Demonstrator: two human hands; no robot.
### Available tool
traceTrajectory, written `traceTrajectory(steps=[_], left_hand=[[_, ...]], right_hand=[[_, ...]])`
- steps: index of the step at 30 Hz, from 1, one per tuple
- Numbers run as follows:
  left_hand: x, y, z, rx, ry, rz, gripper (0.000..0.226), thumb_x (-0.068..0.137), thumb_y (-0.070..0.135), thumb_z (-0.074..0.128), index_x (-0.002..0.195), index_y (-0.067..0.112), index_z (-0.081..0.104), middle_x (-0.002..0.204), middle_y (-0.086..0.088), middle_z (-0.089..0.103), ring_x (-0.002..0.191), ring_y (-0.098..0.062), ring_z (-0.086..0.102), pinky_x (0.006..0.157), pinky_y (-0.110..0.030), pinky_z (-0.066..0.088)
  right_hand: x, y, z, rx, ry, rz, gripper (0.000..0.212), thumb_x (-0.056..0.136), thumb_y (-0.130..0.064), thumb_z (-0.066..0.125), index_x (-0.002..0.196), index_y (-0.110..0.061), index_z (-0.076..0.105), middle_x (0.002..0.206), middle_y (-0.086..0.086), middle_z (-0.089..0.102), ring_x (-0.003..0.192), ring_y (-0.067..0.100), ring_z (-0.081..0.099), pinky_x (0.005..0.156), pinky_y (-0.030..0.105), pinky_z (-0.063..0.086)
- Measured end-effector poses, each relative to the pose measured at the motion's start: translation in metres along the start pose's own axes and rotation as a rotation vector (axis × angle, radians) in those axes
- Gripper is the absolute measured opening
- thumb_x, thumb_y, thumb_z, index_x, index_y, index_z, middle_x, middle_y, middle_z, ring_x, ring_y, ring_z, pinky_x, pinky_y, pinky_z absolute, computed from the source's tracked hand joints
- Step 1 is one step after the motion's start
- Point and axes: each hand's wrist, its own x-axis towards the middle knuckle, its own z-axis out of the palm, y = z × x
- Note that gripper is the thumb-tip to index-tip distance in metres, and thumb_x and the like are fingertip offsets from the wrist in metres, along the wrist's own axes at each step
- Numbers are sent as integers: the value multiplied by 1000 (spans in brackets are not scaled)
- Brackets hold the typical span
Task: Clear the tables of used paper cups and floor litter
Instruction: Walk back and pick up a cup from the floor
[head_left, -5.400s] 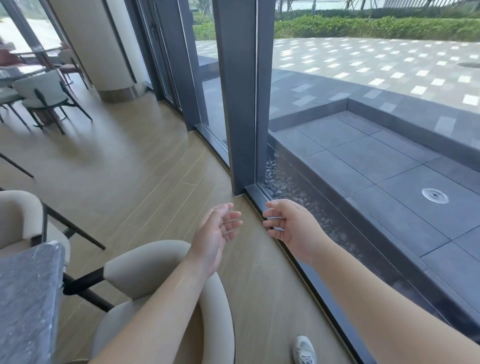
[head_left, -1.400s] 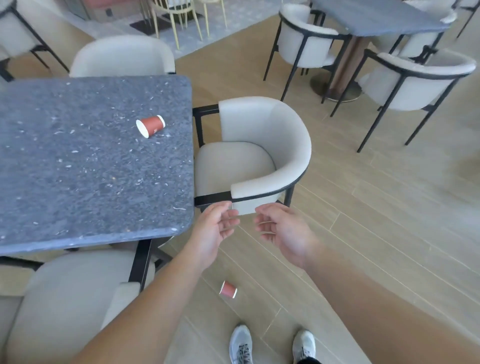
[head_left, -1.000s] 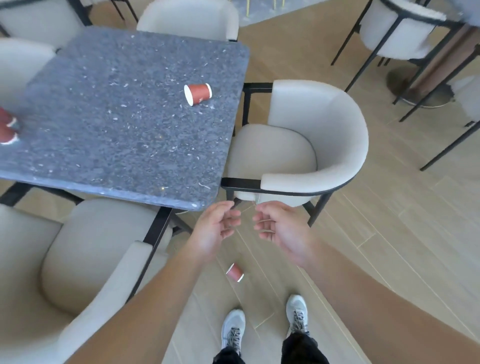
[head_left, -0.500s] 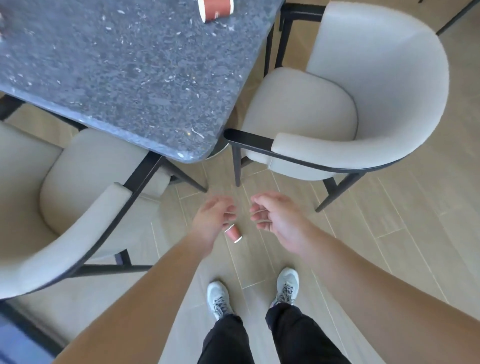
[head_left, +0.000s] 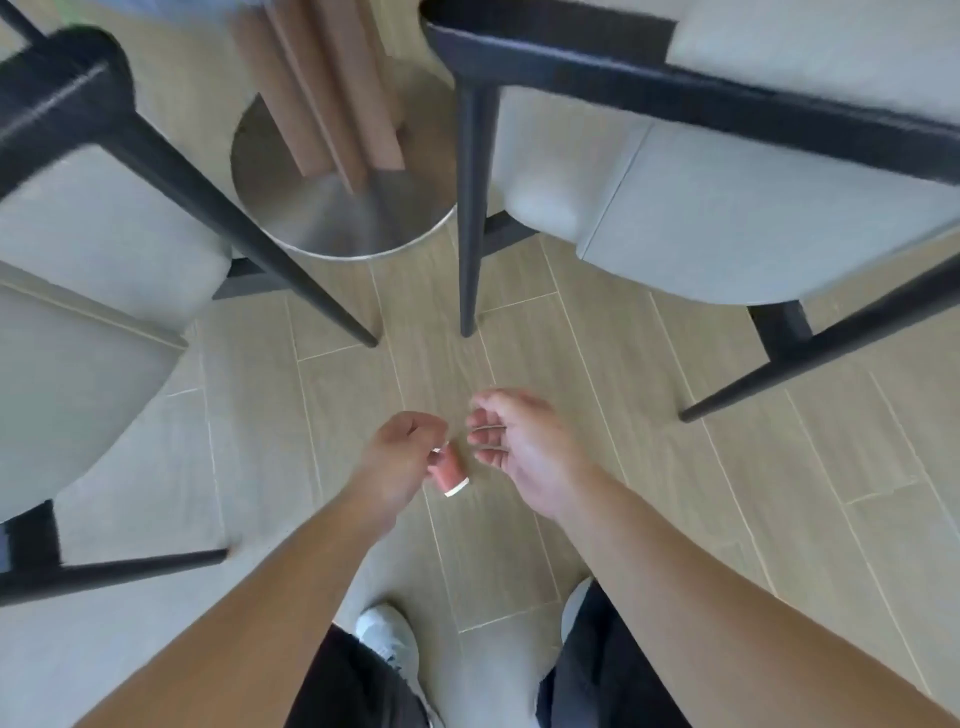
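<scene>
Your left hand (head_left: 402, 457) hangs low over the floor, fingers curled loosely, its fingertips right at the red paper cup (head_left: 451, 474) — whether they actually touch or pinch it, the blur hides. Your right hand (head_left: 519, 447) sits just beside the cup on the other side, palm turned inward, fingers spread and slack, holding nothing. The cup lies on its side on the pale wood-plank floor (head_left: 649, 467), white rim toward you. Your shoes (head_left: 387, 636) stand just below the arms. Farther out — the round metal table base (head_left: 311, 208) with its brown column, flanked by a cream chair on the left (head_left: 78, 260) and another on the right (head_left: 727, 208), both on black legs.
</scene>
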Motion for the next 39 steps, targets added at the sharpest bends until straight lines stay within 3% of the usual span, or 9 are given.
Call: traceTrajectory(steps=[4,10,13,18,22,25,28,34,39], left_hand=[[74,-68,23,181,37,-24,6,92,20,58,93,14,61,88,-5,63,68,-15,56,53,-23,39],[156,-139,33,302,177,-106,28,89,21,57,114,8,55,99,-8,60,62,-13,51,45,-22,32],[178,-163,35,364,199,-145,42,87,25,59,123,6,47,114,-13,56,76,-22,56,53,-25,38],[206,-189,50,360,163,-207,43,79,38,64,104,13,39,110,-10,51,92,-30,60,67,-33,48],[226,-193,66,377,134,-212,54,69,51,64,100,19,34,97,-4,52,84,-26,62,72,-38,54],[242,-200,77,519,75,-174,55,71,52,56,108,16,40,96,-3,51,77,-21,57,56,-30,43],[244,-204,85,564,69,-124,54,75,48,56,116,16,42,79,5,52,64,-11,54,48,-24,35],[233,-173,79,298,100,-97,92,70,43,74,144,21,24,104,1,63,86,-18,64,60,-28,45],[218,-133,70,195,96,-9,78,71,36,76,134,24,32,99,0,67,86,-16,67,70,-34,53]], right_hand=[[74,40,-3,-32,-29,-14,11,91,-15,57,99,-10,61,80,4,63,65,16,58,61,27,47],[136,74,-7,-67,-32,-13,15,87,-19,62,100,-11,65,79,3,66,65,16,62,60,28,50],[141,70,4,-94,-96,-65,16,85,-24,64,98,-14,66,73,-3,69,66,13,65,58,26,52],[134,70,7,-96,-78,-58,19,87,-22,62,102,-12,67,78,-1,68,69,15,64,64,27,53],[128,72,2,-149,-45,-56,18,89,-20,59,101,-10,66,81,1,67,73,17,63,69,30,53],[125,73,1,-175,-21,-64,13,88,-22,58,93,-13,66,79,5,64,73,22,57,69,41,48],[126,72,-6,-153,-23,-99,16,90,-18,58,100,-9,66,81,4,65,75,20,58,70,33,50],[133,65,-22,-130,-36,-119,21,90,-22,59,106,-11,65,87,2,69,77,16,65,68,27,52],[138,59,-13,-71,-34,-133,25,87,-23,62,109,-11,65,87,3,70,74,17,66,65,28,52]])
